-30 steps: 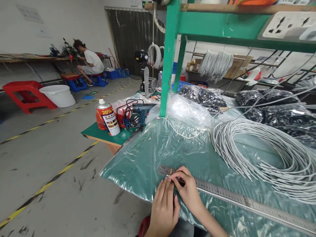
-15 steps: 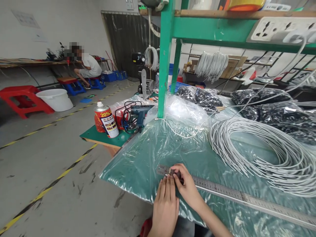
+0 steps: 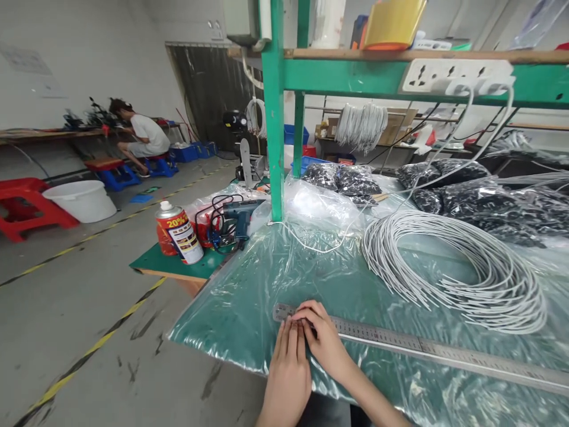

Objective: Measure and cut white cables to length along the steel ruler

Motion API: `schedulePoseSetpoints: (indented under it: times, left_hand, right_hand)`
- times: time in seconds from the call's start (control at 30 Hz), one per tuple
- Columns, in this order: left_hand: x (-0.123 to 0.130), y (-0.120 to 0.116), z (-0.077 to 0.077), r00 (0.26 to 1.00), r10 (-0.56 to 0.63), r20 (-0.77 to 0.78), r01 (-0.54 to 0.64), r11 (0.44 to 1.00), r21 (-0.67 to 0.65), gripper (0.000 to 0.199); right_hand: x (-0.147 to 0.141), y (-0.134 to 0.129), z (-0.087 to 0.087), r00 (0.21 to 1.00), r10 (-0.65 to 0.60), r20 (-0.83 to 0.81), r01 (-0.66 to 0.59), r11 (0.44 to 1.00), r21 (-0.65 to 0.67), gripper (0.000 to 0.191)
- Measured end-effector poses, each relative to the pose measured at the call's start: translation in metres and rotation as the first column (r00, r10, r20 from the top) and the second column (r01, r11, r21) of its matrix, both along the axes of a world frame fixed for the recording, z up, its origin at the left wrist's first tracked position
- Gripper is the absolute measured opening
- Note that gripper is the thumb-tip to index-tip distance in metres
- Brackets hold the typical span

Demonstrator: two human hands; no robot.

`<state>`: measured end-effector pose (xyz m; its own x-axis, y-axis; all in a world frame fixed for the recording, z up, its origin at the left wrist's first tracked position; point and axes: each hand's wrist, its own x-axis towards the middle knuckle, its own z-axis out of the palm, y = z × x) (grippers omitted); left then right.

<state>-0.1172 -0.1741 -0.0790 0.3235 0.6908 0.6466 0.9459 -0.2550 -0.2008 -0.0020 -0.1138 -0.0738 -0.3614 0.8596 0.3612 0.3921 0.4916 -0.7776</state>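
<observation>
A long steel ruler (image 3: 382, 336) lies on the plastic-covered green table (image 3: 231, 320), running from the middle to the right edge of the view. At its left end, my left hand (image 3: 290, 365) rests with fingers stretched side by side, the fingertips on the ruler's near edge. My right hand (image 3: 322, 335) is beside it, curled over the ruler, thumb and fingers drawn together close to the left fingertips. What the right fingers pinch, if anything, is hidden or too small to name. A big coil of grey cable (image 3: 444, 273) sits beyond the ruler on the right.
A spray can (image 3: 180, 232) and a heat gun (image 3: 237, 216) stand on the lower ledge at left. A green post (image 3: 275, 118) rises behind the table. Bags of black parts (image 3: 471, 201) lie at the back right. A person (image 3: 144, 136) sits at a far bench.
The view has shifted, showing more of the shelf above. The right fingers have closed down at the ruler's left end, where a small light piece showed between them before. The left hand stays beside them.
</observation>
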Motion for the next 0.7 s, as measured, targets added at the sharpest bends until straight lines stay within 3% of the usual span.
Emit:
schedulePoseSetpoints:
  times: [0.3,0.5,0.7]
  left_hand:
    - [-0.008,0.005,0.009,0.997,-0.05,-0.058,0.052,0.998,0.029,0.044]
    - [-0.01,0.01,0.015,0.996,-0.077,-0.049,0.08,0.995,0.063,0.039]
    - [-0.008,0.01,0.009,0.996,-0.068,-0.051,0.073,0.991,0.112,0.039]
  right_hand:
    - [-0.002,0.002,0.002,1.0,-0.02,-0.022,0.021,1.0,0.018,0.033]
    - [-0.004,0.001,0.001,0.996,-0.066,0.064,0.057,0.989,0.134,0.04]
    - [-0.004,0.001,0.001,0.992,-0.076,0.098,0.058,0.983,0.175,0.04]
